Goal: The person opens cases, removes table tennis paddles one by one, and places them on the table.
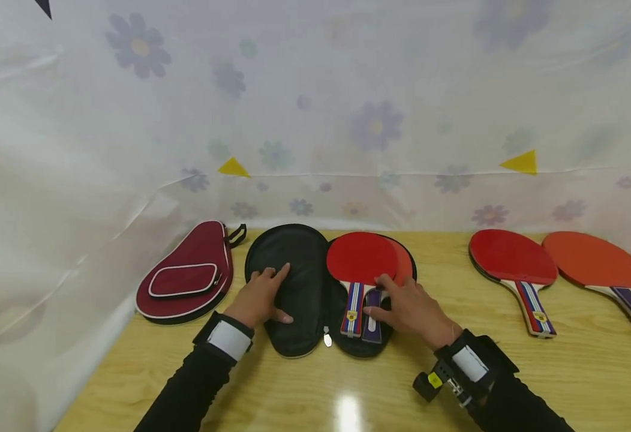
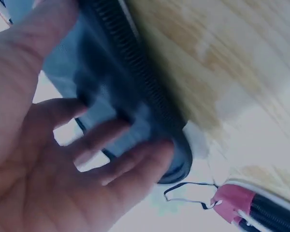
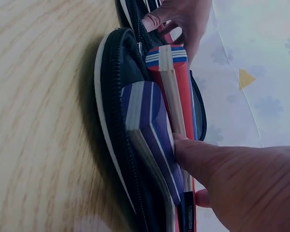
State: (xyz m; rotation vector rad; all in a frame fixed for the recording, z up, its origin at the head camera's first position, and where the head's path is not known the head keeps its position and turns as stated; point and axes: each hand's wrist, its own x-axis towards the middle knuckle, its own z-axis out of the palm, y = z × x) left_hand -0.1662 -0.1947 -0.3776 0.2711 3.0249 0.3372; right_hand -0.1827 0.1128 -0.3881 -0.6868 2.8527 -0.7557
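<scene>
A black zip-up paddle case (image 1: 299, 288) lies unfolded on the table. My left hand (image 1: 258, 297) rests with spread fingers over its left half; in the left wrist view that hand (image 2: 63, 159) is beside the zipped edge. Two table tennis paddles lie in the right half. The upper red paddle (image 1: 361, 258), with a blue, white and red striped handle, overlaps an orange-red paddle (image 1: 404, 264) with a purple handle. My right hand (image 1: 415, 309) touches the purple-handled paddle, its thumb (image 3: 198, 157) extended against the handle and a fingertip near the blade.
A closed maroon paddle case (image 1: 186, 282) with white piping sits at the left. Toward the right lie a red paddle (image 1: 512, 258) with a striped handle and an orange paddle (image 1: 598, 261) with a purple handle. A flower-printed curtain (image 1: 315, 120) hangs behind the wooden table (image 1: 294, 396).
</scene>
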